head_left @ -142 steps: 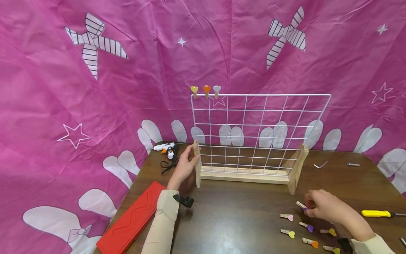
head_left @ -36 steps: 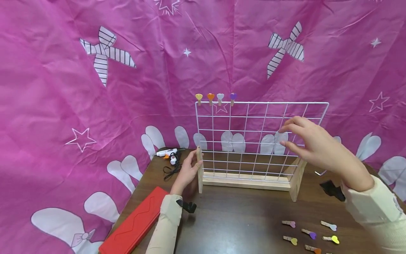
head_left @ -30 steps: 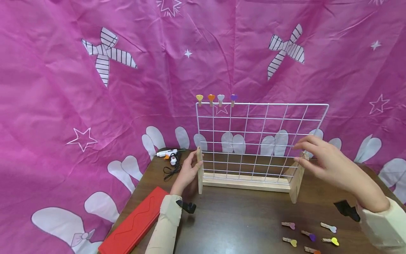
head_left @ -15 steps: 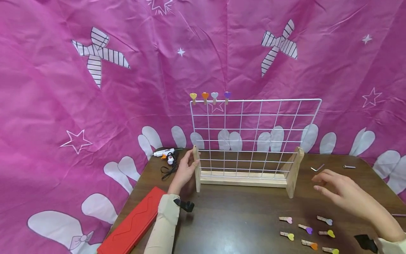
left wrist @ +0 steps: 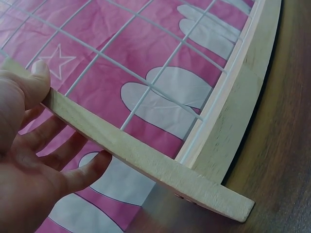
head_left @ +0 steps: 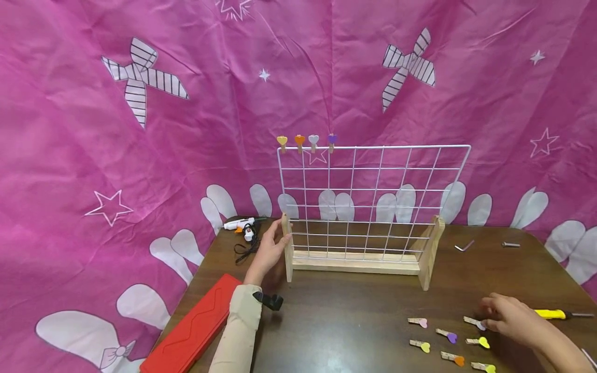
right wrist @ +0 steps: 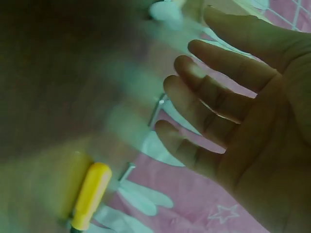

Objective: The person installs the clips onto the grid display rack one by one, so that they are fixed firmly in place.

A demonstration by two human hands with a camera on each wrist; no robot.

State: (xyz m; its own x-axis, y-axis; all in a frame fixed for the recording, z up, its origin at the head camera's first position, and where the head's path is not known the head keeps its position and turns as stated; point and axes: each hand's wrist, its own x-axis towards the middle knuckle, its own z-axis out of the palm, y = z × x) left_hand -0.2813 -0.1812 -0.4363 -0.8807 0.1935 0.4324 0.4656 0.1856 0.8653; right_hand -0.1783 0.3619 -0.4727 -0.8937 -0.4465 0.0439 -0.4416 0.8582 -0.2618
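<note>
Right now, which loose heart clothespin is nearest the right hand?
The white-hearted clothespin, close by the right hand: the only white heart among the loose ones. The pink one, purple one, orange one and three yellow ones lie farther off.

Wire rack (head_left: pixel 356 264): top cut off in the left wrist view.
Left hand (head_left: pixel 269 252): some fingertips hidden behind the rack's left upright (head_left: pixel 288 261).
Right hand (head_left: pixel 515 318): right of the rack; contact with the white-hearted clothespin (head_left: pixel 471 321) unclear.
Red case (head_left: pixel 196 326): left of the rack, near end cut off.
Metal piece (head_left: pixel 588 357): far right of the rack, cut off, kind unclear.
Yellow-handled tool (head_left: pixel 551 314): right of the rack, shaft cropped in the right wrist view.
</note>
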